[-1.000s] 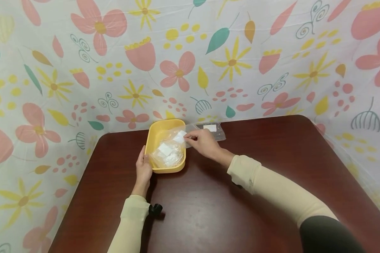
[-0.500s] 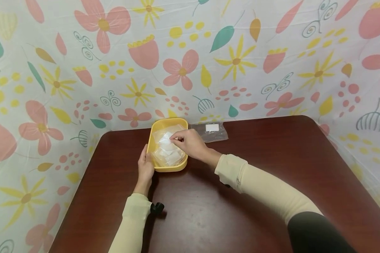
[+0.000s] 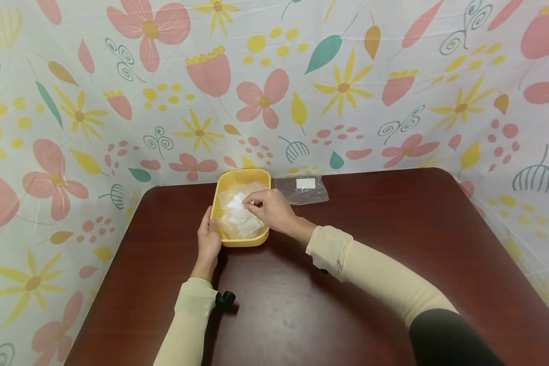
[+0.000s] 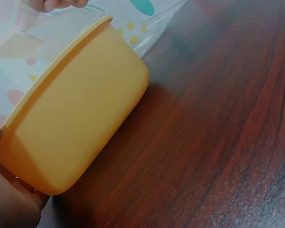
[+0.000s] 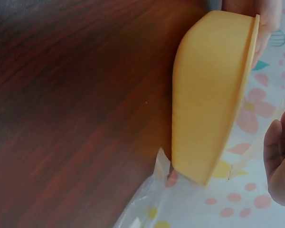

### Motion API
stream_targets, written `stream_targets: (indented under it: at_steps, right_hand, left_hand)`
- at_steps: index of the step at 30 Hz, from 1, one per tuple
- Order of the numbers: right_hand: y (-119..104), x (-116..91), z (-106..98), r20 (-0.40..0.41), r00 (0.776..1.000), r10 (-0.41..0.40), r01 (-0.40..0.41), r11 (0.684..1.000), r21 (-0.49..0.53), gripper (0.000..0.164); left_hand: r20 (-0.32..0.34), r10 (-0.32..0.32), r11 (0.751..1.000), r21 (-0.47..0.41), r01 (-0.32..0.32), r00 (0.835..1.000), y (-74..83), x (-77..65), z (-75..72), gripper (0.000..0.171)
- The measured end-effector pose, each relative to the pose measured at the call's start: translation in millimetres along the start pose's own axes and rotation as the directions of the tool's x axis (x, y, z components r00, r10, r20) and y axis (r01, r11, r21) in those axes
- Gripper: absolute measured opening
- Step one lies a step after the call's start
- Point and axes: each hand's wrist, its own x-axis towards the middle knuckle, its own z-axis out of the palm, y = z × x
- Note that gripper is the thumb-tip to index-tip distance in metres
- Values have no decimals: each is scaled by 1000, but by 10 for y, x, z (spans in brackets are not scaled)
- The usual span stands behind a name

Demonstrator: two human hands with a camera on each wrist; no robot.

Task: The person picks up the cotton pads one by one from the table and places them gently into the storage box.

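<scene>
A yellow plastic basin (image 3: 218, 213) stands near the table's back edge with several clear plastic bags (image 3: 240, 223) bearing white labels piled inside. My left hand (image 3: 209, 241) grips its left wall, thumb at the rim; in the left wrist view that hand (image 4: 12, 199) reaches round the basin's lower corner (image 4: 76, 109). Over the basin, my right hand (image 3: 274, 209) pinches a clear bag between thumb and fingertips. Its film (image 4: 61, 28) hangs above the rim in the left wrist view. The right wrist view catches only part of this right hand (image 5: 281, 161).
Another clear bag with a white label (image 3: 304, 190) lies flat on the table just right of the basin. The dark red-brown table (image 3: 370, 218) meets a flower-printed curtain (image 3: 274, 101) along its back edge. A black device (image 3: 225, 300) sits at the left wrist.
My right hand has carried the clear bag left from the basin's right rim to over its middle, then stayed nearly still. The left hand keeps its hold on the basin.
</scene>
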Motion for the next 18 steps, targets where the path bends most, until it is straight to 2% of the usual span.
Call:
stream_targets:
  at_steps: [3,5,11,14,18]
  right_hand:
    - [22,-3,52,18,1000,11,-11,1000,-1,7]
    - [36,-8,92,28,999,20,-20,1000,-7,7]
    - [72,-46,214,70,997,18,-16,1000,-24,7]
    - [94,-68,277,95,995,17,-9,996,-86,8]
    - [112,-87,353,150,989,-1,35,974,-226,9]
  left_hand:
    - [-6,-1,1000,7,1,1000,4,11,4,50]
    - [-15,16,1000,16,-16,1000,-71,49,2,50]
    - [-15,36,999,18,-36,999,-83,66,1,50]
    - [-12,30,999,16,-30,999,-81,66,-3,50]
    - [-2,9,1000,-5,-9,1000,-34,44,-14,50]
